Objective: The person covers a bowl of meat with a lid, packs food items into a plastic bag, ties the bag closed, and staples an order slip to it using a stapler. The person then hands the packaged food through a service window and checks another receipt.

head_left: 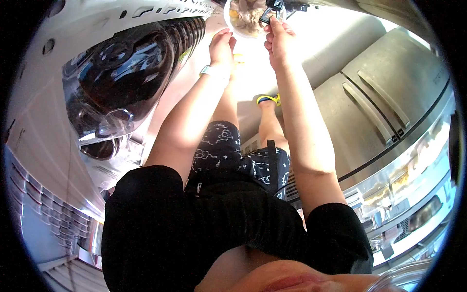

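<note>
Hands apart, right hand (pixel 278 40) pinching a black angular piece (pixel 273 7), left hand (pixel 223 48) loosely open, contact unclear, beside a round bowl (pixel 238 32) of lumpy pale food (pixel 248 20), brushed-metal doors (pixel 360 92) at right.

Clear room lies between the left hand (pixel 223 48) and right hand (pixel 280 43), but the bowl (pixel 245 19) blocks the way ahead, with a black gadget (pixel 265 18) in the right hand across its edge. Dark containers (pixel 126 68) crowd the left side; the fridge (pixel 389 82) (handles jutting) bounds the right.
</note>
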